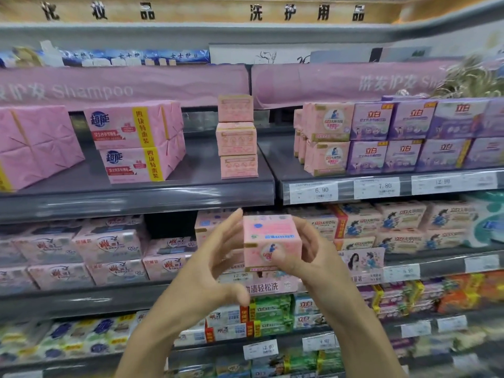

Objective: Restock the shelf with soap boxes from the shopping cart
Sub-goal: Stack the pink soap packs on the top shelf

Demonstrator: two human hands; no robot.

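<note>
Soap box (272, 241) is held up just under the shelf (136, 199) edge, gripped by the right hand (308, 259). The left hand (207, 271) is open, fingers straight at its left side. Bare room is seen beside the stack (236, 137) above.

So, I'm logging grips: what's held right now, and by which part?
A pink soap box, gripped by the right hand: thumb on its front face, fingers behind its right side. The left hand is open beside its left side.
</note>
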